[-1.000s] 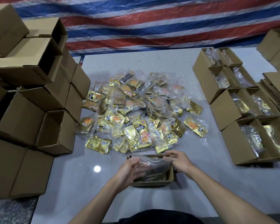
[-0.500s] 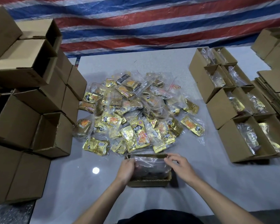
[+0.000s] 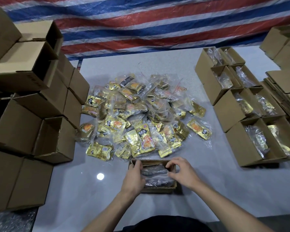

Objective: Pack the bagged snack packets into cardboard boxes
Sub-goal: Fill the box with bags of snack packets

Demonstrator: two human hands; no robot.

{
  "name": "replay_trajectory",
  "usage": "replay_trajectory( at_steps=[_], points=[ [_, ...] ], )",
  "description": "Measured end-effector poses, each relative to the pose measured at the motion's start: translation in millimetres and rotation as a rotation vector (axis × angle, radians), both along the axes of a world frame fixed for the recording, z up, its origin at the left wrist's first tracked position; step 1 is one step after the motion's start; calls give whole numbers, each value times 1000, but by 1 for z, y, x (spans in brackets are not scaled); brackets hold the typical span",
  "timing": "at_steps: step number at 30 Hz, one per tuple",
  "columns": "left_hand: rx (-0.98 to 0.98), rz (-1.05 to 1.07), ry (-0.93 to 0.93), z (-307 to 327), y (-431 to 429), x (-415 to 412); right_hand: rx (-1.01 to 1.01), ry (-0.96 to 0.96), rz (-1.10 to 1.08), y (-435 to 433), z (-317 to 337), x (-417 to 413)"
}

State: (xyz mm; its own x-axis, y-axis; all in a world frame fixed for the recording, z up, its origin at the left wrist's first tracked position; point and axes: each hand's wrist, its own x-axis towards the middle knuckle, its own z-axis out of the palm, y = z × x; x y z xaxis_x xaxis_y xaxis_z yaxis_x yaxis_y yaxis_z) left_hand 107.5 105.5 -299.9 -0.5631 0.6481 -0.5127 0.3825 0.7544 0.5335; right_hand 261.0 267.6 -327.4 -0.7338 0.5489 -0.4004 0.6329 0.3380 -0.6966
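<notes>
Tucking bagged packet (image 3: 155,177) into open box (image 3: 157,190) | I saw its long axis run left-right | left hand (image 3: 134,177) fingers pressed inside left wall | right hand (image 3: 182,172) pinching right end, equally near

Glossy gold foil packets (image 3: 141,121) in clear, crinkled plastic bags cover a smooth, reflective table (image 3: 208,190); matt brown cardboard boxes (image 3: 23,131) at nine o'clock, woven striped tarp (image 3: 149,22) at twelve.

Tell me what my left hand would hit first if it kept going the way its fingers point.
Probably the box's far wall, then the snack pile just beyond it; the left hand points away from you, though depth is unclear.
</notes>
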Motion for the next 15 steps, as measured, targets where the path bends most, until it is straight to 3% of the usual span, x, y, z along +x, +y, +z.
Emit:
replay_trajectory(
  at_steps=[4,8,13,15],
  points=[
    [-174,-215,147,-2,-1,3,16,-93,38,-4,-3,-6],
    [-161,-436,393,-5,-8,10,70,-132,-52,-10,-5,-13],
    [-145,-515,259,-6,-11,4,88,-107,-50,-12,-5,-16],
    [-175,-515,197,-8,-10,2,105,-5,-39,-14,-5,-13]
  ],
)
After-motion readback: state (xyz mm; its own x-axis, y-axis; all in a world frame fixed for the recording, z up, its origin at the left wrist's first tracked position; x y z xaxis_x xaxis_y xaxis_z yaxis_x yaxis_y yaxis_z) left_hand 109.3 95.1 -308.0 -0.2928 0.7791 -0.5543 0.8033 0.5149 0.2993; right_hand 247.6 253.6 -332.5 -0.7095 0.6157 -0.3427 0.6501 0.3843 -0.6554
